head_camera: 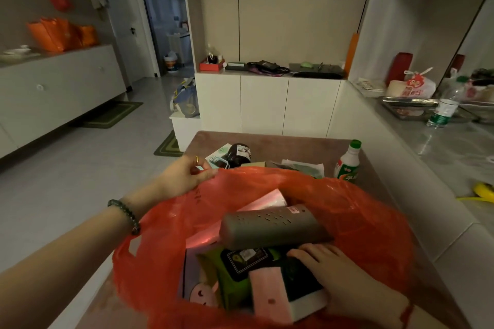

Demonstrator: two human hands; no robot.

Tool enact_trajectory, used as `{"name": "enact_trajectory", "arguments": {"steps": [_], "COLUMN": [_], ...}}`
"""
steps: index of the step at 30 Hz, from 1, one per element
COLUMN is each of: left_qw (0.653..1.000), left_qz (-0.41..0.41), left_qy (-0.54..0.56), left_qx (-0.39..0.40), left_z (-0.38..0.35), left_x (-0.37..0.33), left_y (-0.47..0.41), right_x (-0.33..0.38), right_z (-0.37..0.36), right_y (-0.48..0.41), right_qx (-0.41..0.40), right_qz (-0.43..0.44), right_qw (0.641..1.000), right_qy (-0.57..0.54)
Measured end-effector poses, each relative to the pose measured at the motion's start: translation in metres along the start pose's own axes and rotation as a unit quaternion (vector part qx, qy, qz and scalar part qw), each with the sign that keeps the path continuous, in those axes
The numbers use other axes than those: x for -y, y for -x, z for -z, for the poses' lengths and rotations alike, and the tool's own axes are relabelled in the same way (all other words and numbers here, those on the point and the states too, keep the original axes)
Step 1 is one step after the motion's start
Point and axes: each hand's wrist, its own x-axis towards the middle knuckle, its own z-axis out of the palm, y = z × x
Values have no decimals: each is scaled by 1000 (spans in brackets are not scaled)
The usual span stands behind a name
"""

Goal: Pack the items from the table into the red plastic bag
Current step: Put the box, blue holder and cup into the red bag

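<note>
1. The risk I see: my left hand (184, 176) pinches only a thin fold of the red plastic bag (361, 222) at its far rim. If that fold slips, the mouth could sag shut over the load, and I would have to reopen it.
2. The grey perforated case (270, 227) lies across the other things in the bag, tilted. A shove from my right hand (344, 278) might tip it against the thin plastic.
3. The bag may also get too crowded for the milk bottle (347, 163) and the dark jar (239, 155), which stand on the table (307, 147) beyond the bag, not yet packed.
4. Left fingers (205, 172): closed narrow on the bag's edge, holding it up and open.
5. Right fingers (307, 252): spread fairly flat inside the bag, resting on a dark flat packet (302, 275) beside the green wipes pack (230, 275). I cannot tell whether they grip it or only press.
</note>
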Motion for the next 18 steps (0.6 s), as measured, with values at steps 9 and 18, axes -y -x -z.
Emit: {"name": "enact_trajectory", "arguments": {"steps": [9,18], "left_qw": [969,962], "left_qz": [-16,141], "left_qy": [-3,119], "left_qx": [246,199], "left_z": [-4,1], "left_x": [18,50], "left_y": [5,-36], "right_x": [10,-24], "right_z": [16,129], "right_y": [1,-67], "right_qx": [-36,-58], "right_qz": [62,93], "right_qw": [994,937], "right_qy": [79,-333]}}
